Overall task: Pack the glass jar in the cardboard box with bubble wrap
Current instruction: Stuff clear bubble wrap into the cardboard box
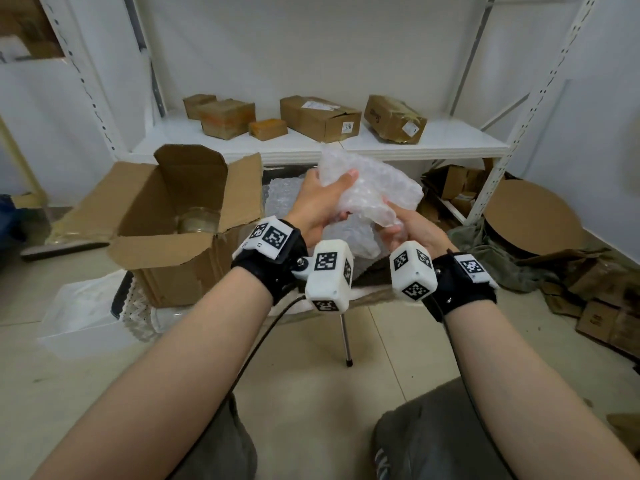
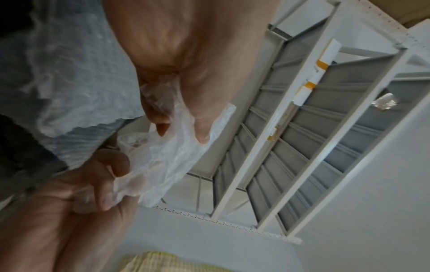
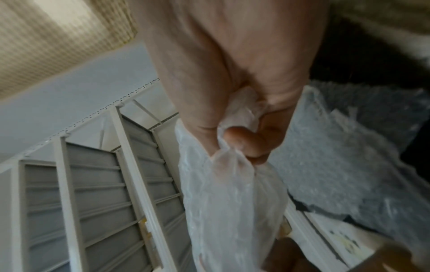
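Note:
A crumpled sheet of clear bubble wrap [image 1: 372,188] is held up in the air between both hands. My left hand [image 1: 323,199] grips its upper left part, thumb on top. My right hand [image 1: 403,226] pinches its lower right end. In the left wrist view the bubble wrap [image 2: 172,156] runs from my left hand [image 2: 179,119] down to my right hand [image 2: 104,184]. In the right wrist view my right hand [image 3: 242,147] bunches the bubble wrap [image 3: 232,202]. The open cardboard box [image 1: 166,258] stands at the left with the glass jar [image 1: 199,220] inside it.
More bubble wrap [image 1: 291,195] lies under the hands, to the right of the box. A white shelf [image 1: 346,143] behind carries several cardboard boxes. A clear plastic tub [image 1: 83,317] sits at the lower left. Flattened cardboard [image 1: 588,299] and a round board [image 1: 533,220] lie on the right.

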A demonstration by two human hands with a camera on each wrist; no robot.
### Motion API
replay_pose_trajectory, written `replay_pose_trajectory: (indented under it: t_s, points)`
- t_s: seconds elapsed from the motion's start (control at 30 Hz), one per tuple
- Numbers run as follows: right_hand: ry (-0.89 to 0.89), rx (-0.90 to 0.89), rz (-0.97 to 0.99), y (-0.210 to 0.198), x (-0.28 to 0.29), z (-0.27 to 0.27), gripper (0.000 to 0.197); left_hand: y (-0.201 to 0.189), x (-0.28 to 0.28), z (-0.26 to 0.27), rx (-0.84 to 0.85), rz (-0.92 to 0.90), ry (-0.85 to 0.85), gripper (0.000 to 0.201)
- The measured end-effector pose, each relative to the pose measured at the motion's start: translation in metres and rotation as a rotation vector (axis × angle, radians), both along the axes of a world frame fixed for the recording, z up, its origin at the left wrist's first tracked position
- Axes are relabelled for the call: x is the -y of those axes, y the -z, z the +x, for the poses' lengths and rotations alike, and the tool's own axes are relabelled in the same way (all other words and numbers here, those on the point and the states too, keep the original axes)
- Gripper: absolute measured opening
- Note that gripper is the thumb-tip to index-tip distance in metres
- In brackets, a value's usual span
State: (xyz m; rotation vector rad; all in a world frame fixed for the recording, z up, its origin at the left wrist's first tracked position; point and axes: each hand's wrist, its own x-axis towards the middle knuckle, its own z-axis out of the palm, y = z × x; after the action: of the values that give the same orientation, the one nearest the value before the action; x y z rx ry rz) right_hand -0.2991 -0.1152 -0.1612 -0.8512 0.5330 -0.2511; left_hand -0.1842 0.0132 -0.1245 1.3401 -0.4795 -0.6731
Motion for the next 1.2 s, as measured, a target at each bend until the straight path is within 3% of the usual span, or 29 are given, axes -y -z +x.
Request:
replay_pose_trajectory:
  t_s: [0.1, 0.2, 0.33, 0.43, 0.57, 0.67, 0.8, 0.87, 1.07, 1.2]
  points:
    - [-0.007, 0.043, -0.041, -0.027, -0.01, 0.013, 0.063, -0.036, -0.022, 0.011, 0.043, 0.011, 0.013, 0.035]
    - [0.004, 0.089, -0.117, -0.05, -0.029, 0.033, 0.072, -0.062, -0.053, 0.037, 0.12, 0.038, 0.039, 0.042]
    - [0.079, 0.148, -0.225, -0.081, -0.075, 0.071, 0.034, -0.085, -0.111, 0.077, 0.292, 0.078, 0.064, 0.039]
    - [0.087, 0.137, -0.473, -0.089, -0.105, 0.104, 0.05, -0.095, -0.155, 0.104, 0.384, 0.193, 0.035, 0.047]
    - [0.08, 0.077, -0.847, -0.09, -0.137, 0.137, 0.06, -0.084, -0.194, 0.14, 0.431, 0.439, -0.095, 0.067]
    - [0.045, 0.043, -1.061, -0.087, -0.152, 0.154, 0.068, -0.073, -0.209, 0.152, 0.559, 0.631, -0.074, 0.077]
    - [-0.044, 0.015, -1.229, -0.078, -0.163, 0.174, 0.064, -0.063, -0.213, 0.159, 0.762, 0.848, -0.011, 0.063]
    - [-0.114, -0.001, -1.284, -0.07, -0.166, 0.181, 0.068, -0.062, -0.214, 0.162, 0.777, 0.938, 0.043, 0.061]
    - [-0.281, -0.02, -1.262, -0.037, -0.17, 0.204, 0.076, -0.056, -0.212, 0.172, 0.93, 1.108, 0.212, 0.079]
    - [-0.478, -0.143, -1.379, -0.029, -0.172, 0.216, 0.096, -0.051, -0.212, 0.183, 1.013, 1.123, 0.238, 0.07]
